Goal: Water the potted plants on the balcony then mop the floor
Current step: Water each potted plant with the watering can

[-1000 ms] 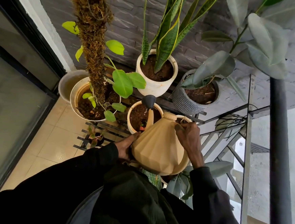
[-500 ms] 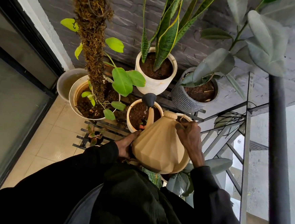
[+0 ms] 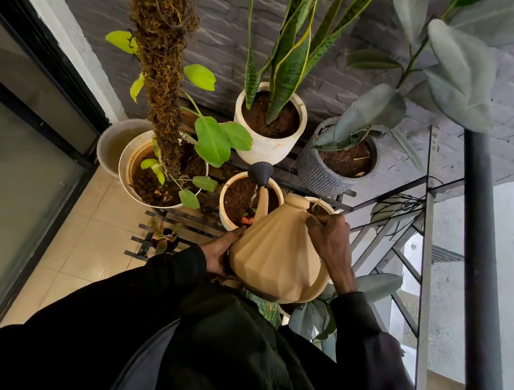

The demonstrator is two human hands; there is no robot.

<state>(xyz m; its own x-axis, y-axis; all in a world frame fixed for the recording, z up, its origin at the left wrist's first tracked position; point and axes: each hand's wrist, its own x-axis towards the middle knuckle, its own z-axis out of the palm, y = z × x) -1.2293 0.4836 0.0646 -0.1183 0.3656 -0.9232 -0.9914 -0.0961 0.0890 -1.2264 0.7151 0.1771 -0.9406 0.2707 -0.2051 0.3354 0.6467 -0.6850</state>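
Little has shifted since the earlier frames: your watering can sits marginally lower in frame, with the same tilt and the same grip.

Head view. Your dark sleeves and torso fill the bottom of the frame and hide the floor beneath you. The can conceals most of a cream pot at centre right, and its handle is largely covered by your right hand. A foliage plant below the can is cut off by your body.

Your left hand cups the can's lower left side, fingers curled against the body. Your right hand is wrapped closed over the handle at the can's upper right, wrist bent downward.

The can is tipped forward at centre frame; its dark rose hangs over the small cream pot, which holds dark soil. A thin stream of water is faintly visible below the rose. Upper centre, a white pot holds a snake plant in soil. Right of it, a grey ribbed pot holds a broad-leaved plant. At left, a wide pot holds a moss pole and green leaves.
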